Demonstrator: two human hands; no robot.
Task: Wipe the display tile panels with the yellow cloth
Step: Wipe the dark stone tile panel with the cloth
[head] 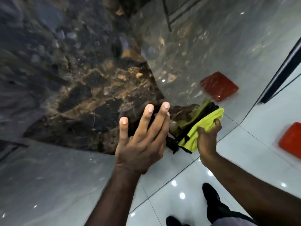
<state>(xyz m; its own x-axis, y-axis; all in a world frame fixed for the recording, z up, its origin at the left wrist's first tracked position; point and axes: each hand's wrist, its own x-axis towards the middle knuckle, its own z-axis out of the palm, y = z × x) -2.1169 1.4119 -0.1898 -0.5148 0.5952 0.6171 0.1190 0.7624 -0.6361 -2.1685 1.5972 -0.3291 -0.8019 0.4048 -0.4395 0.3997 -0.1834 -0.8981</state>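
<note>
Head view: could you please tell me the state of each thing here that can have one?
left hand: open, fingers straight, resting on the dark tile panel.
right hand: grips the yellow cloth.
yellow cloth: bunched, beside the panel's edge.
dark tile panel: glossy, left hand on it.
red blocks: both lying flat on the floor, untouched.

A glossy white tiled floor (252,144) with thin dark grout lines shows small bright spots of reflected light. A flat red block (219,86) with rounded corners lies near a slanting black bar (280,74) at the right, and a second red block (290,141), cut by the right edge, lies well apart from it on the floor. At the bottom a black shoe (211,194) and another black shoe (175,221) stand on the tiles beside a grey trouser leg (231,223), and a thin dark rod (167,13) runs down from the top edge.
</note>
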